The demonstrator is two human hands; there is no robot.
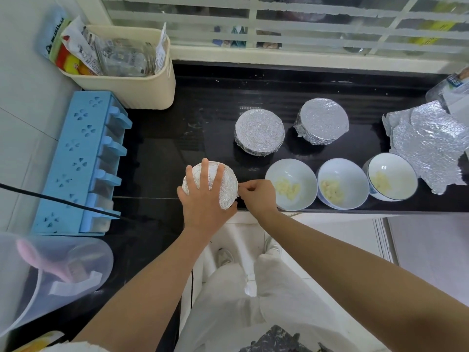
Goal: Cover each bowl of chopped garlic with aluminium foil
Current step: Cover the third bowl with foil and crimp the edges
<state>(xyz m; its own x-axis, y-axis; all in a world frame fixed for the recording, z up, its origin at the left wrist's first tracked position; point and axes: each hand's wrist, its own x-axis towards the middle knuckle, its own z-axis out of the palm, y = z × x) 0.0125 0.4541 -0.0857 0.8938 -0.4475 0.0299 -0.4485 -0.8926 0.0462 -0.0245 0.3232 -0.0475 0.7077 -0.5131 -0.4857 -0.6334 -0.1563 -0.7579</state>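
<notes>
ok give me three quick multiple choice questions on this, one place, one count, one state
1. Where does the loose foil sheet lie? A) the counter's right end B) in the cream basket C) on the floor
2. How many uncovered bowls stand there? A) one B) five C) three
3. What does the left hand do? A) holds a knife B) presses flat on a foil-covered bowl C) hangs idle
Answers: 1 A, it lies right of every bowl; 2 C, three show garlic; 3 B, fingers spread over the foil.
</notes>
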